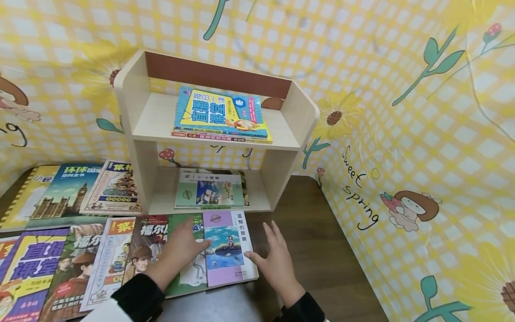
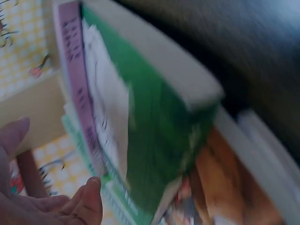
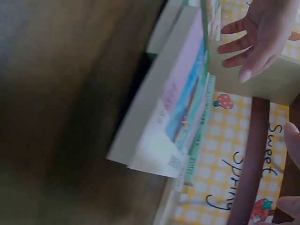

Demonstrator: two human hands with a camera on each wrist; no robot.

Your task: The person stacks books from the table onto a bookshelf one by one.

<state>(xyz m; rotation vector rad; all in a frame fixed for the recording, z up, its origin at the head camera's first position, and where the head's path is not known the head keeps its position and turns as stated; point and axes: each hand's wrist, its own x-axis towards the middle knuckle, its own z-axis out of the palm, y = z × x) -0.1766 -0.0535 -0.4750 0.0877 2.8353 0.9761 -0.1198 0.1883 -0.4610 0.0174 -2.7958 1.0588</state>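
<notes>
A purple-bordered book (image 1: 225,250) with a blue sea picture lies in front of the small wooden shelf (image 1: 138,107), partly over a green book (image 1: 177,284). My left hand (image 1: 181,252) hovers above the green book, thumb close to the purple book's left edge. Beside that book's right edge is my right hand (image 1: 279,264), fingers spread and thumb near the cover. In the right wrist view, both the left hand (image 3: 260,37) and the fingers of the right hand (image 3: 293,145) show apart from the books. Neither hand grips anything.
The shelf holds a stack of books (image 1: 217,112) on its upper board and green-covered books (image 1: 211,190) below. Several magazines and books, among them a London-tower cover (image 1: 64,197) and a detective cover (image 1: 72,268), cover the dark table's left side. A patterned yellow cloth (image 1: 362,134) surrounds it.
</notes>
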